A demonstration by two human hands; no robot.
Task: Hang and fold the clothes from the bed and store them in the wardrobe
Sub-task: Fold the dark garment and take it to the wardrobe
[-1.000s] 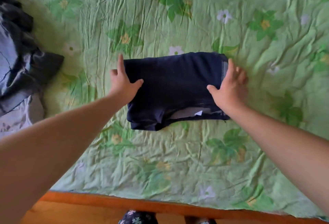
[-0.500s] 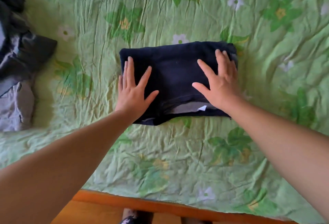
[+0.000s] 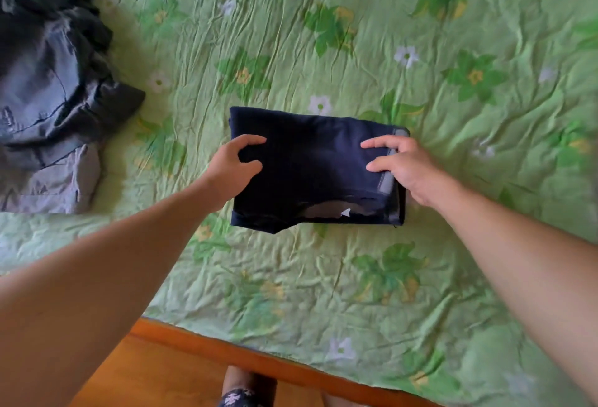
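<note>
We are gripping the folded dark navy fabric garment (image 3: 310, 163), lying mid-bed on the green floral bedsheet (image 3: 420, 277). Left hand (image 3: 233, 163) and right hand (image 3: 401, 163) are curling fingers (image 3: 252, 140) round its side edges. It's looking soft, light and floppy, so we're judging both ends need support underneath.

Person, head view.
- Left forearm (image 3: 97, 280): bare along its whole visible length, crossing above the bed rail (image 3: 200, 340).
- Right forearm (image 3: 517, 264): bare likewise, beyond the bed rail.
- Left grip (image 3: 233, 163) and right grip (image 3: 407, 167): bare, beyond the bed rail.
- Lower leg (image 3: 247, 378): bare, just below the bed rail.
- Footwear (image 3: 238, 400): dark, with a small pale flower print, below the bed rail. It is cut off by the frame edge, so slipper or sock cannot be told.
</note>
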